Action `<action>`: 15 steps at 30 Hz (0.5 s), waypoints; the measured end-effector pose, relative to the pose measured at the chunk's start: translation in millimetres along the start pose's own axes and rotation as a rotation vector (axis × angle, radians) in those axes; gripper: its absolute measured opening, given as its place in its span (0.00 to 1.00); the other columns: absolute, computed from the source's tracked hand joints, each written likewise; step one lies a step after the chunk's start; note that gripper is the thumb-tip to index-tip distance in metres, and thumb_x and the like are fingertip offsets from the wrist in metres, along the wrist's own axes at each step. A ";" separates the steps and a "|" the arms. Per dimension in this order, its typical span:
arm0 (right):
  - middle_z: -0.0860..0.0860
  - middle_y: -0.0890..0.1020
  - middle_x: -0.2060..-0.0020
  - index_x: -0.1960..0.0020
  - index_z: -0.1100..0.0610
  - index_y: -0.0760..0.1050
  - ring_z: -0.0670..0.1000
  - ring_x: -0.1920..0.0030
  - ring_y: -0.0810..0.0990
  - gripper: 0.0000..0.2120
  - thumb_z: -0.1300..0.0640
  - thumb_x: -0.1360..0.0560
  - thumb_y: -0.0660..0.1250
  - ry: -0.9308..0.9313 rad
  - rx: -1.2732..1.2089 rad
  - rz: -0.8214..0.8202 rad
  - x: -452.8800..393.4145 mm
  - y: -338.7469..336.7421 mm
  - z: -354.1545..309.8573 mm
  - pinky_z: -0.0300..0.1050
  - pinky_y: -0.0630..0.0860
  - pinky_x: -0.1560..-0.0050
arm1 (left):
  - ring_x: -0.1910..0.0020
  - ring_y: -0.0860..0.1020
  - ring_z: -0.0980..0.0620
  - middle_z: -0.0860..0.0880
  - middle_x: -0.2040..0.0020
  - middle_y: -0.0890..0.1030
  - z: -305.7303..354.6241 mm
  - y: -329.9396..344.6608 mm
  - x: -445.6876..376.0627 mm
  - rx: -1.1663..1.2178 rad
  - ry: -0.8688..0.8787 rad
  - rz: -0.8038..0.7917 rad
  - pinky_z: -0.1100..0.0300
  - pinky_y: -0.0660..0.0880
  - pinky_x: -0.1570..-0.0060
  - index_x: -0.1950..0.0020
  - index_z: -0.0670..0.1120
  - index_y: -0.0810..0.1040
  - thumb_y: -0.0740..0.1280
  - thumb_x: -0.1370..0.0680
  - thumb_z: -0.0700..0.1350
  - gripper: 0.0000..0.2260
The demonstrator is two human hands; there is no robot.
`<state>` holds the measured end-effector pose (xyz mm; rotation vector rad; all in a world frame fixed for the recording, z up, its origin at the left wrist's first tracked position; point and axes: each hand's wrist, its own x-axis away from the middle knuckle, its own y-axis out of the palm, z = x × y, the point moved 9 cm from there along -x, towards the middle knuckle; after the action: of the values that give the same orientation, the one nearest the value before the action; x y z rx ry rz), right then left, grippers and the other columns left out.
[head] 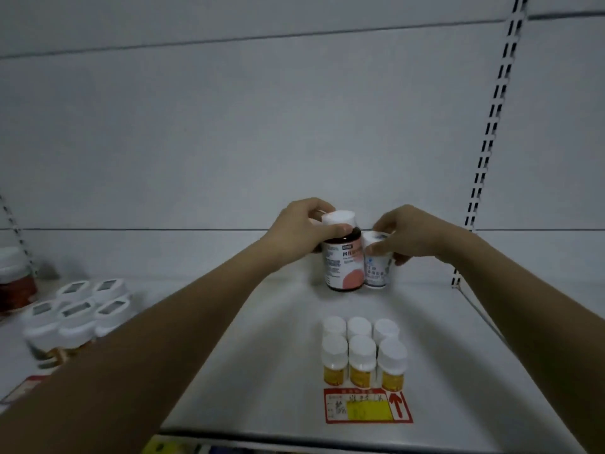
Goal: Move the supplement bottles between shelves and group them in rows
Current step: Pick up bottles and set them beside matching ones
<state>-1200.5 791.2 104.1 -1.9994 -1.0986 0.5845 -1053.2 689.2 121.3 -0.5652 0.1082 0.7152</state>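
- Six little white-capped yellow-label bottles point(361, 352) are already parked in two neat rows of three, near the shelf's front lip, well in front of both hands and right behind the red price tag point(366, 406). So that group looks done to me.
- Off past the left forearm there's a cluster of five white-lidded jars point(77, 311), packed together but kinda blurry, so I can't say if they're properly lined up.
- Beyond those, at the far left edge, a red-brown jar point(13, 283) sits on its own. Probably yet to be sorted, just guessing.
- Left hand point(301, 229): fingers curled round the neck and white cap of the amber bottle point(343, 257) with the pink-and-white label, thumb pressed on the front just under the cap. The bottle's upright at the back of the white shelf point(262, 355); looks like its base is on the shelf.
- Right hand point(412, 235): fingers bent over the top of the small white bottle point(376, 263), thumb pinching its side. It sits touching the amber one, just to its right.
- My read: these two are being set down or squared up side by side to start a back row. So it's partway, with the left-side stuff maybe left to go.
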 end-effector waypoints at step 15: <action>0.58 0.85 0.50 0.42 0.48 0.79 0.55 0.63 0.84 0.12 0.54 0.24 0.71 -0.394 -0.111 -0.269 114.0 94.0 -350.2 0.44 0.82 0.61 | 0.55 0.85 0.52 0.47 0.46 0.83 31.9 -348.2 226.4 -0.188 0.051 0.151 0.64 0.80 0.61 0.42 0.47 0.80 0.71 0.24 0.47 0.12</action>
<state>-852.3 715.5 236.1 -1.8269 -1.6389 0.8086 -659.6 626.3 242.2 -0.7616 0.1331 0.8638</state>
